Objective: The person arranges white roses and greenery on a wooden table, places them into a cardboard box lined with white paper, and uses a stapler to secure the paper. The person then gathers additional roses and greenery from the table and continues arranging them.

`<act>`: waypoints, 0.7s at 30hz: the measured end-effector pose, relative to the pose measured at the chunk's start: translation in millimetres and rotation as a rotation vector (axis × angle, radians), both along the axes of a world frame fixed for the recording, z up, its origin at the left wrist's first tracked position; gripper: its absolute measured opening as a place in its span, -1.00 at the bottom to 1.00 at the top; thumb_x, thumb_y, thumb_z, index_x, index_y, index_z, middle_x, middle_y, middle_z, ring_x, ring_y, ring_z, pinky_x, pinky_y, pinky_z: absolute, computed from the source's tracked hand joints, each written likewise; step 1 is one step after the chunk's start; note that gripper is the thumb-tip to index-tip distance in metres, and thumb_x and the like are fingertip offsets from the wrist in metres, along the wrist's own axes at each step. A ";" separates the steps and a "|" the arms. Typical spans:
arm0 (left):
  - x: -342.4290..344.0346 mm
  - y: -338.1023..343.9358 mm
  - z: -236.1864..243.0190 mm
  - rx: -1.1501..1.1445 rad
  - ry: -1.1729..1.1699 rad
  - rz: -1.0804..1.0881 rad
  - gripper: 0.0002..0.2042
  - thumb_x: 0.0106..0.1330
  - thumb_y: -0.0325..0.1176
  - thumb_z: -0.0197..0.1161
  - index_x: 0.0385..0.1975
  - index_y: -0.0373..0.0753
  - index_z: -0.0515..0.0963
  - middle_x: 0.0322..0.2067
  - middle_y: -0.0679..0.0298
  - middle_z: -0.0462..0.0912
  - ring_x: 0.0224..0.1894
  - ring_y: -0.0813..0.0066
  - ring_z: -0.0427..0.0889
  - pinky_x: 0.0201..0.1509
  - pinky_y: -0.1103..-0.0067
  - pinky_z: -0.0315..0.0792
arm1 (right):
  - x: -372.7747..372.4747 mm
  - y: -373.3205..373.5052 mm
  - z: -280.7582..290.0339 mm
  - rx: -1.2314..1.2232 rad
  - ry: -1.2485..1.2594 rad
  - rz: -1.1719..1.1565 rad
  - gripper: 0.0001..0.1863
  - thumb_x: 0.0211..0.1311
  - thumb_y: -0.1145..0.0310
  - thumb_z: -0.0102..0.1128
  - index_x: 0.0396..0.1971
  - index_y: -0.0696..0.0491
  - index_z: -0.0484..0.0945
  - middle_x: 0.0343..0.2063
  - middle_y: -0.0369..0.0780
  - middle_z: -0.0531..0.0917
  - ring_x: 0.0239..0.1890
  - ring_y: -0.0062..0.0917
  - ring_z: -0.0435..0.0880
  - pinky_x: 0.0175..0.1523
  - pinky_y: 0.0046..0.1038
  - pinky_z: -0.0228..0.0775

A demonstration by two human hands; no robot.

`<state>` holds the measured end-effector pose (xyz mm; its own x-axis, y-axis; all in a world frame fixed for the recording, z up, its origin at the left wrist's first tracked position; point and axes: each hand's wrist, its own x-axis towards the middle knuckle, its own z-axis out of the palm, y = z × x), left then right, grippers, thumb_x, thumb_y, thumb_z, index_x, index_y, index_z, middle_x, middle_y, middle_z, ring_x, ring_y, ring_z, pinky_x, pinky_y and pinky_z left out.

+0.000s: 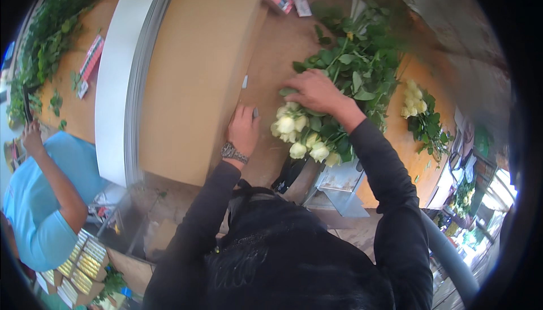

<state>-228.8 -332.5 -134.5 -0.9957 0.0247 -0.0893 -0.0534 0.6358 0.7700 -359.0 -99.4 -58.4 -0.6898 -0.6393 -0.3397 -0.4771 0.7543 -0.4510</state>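
Black top (317, 253), faint pale marks (243, 270) on front; long dark sleeves (390, 166); metal-link watch (233, 152) beside left cuff (228, 170).

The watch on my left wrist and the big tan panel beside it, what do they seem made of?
The watch looks like metal: its grey band seems linked and catches bright glints. The tan panel looks smooth and matte, perhaps cardboard or painted board.

The fisheye head camera faces downward from above the wearer's torso (294, 248), close over the worktable (277, 64).
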 end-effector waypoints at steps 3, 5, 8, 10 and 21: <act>2.7 -1.5 -2.6 0.022 0.017 -0.003 -0.69 0.24 -0.51 0.35 -0.02 -0.24 0.53 -0.07 0.04 0.55 -0.06 -0.09 0.62 -0.06 0.17 0.56 | 2.4 18.7 12.9 -0.071 -0.018 -0.067 -0.62 0.34 0.06 0.26 0.00 -0.03 0.71 -0.19 -0.11 0.76 -0.06 -0.12 0.69 0.11 -0.12 0.41; 0.3 -2.0 -4.2 -0.018 0.169 -0.015 -0.69 0.22 -0.55 0.35 -0.04 -0.24 0.54 -0.13 0.03 0.55 -0.15 -0.08 0.64 -0.15 0.19 0.56 | 5.2 33.5 24.1 -0.059 -0.056 -0.109 -0.64 0.31 0.09 0.29 -0.03 -0.01 0.72 -0.27 -0.08 0.76 -0.10 -0.11 0.69 0.09 -0.10 0.43; -5.4 -0.1 -6.4 0.021 0.138 -0.050 -0.71 0.22 -0.54 0.34 -0.06 -0.24 0.54 -0.11 0.02 0.55 -0.12 -0.11 0.63 -0.12 0.18 0.56 | 20.2 48.3 34.4 0.074 -0.076 -0.102 -0.67 0.26 0.17 0.34 -0.04 -0.02 0.73 -0.30 -0.10 0.76 -0.12 -0.12 0.69 0.11 -0.11 0.42; -9.9 5.9 -8.5 0.046 0.144 -0.051 -0.72 0.23 -0.54 0.33 -0.06 -0.24 0.54 -0.13 0.04 0.56 -0.14 -0.10 0.63 -0.14 0.18 0.56 | 31.0 52.8 36.4 0.093 -0.036 -0.101 -0.69 0.23 0.22 0.36 -0.05 -0.03 0.73 -0.30 -0.13 0.75 -0.12 -0.13 0.67 0.11 -0.14 0.41; -6.6 52.1 -6.5 0.532 -0.296 -0.116 -0.66 0.28 -0.53 0.23 0.07 -0.23 0.49 -0.09 0.01 0.68 -0.08 -0.04 0.70 -0.02 0.21 0.61 | 5.2 11.2 19.0 -0.090 0.139 -0.132 -0.73 0.19 0.31 0.33 -0.13 0.07 0.67 -0.09 -0.15 0.65 0.04 -0.14 0.62 0.09 -0.14 0.48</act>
<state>-235.4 -280.3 -140.9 -0.9188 0.2482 -0.3071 -0.2669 0.1828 0.9462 -353.8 -88.2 -39.4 -0.8061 -0.5634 -0.1810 -0.4390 0.7744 -0.4555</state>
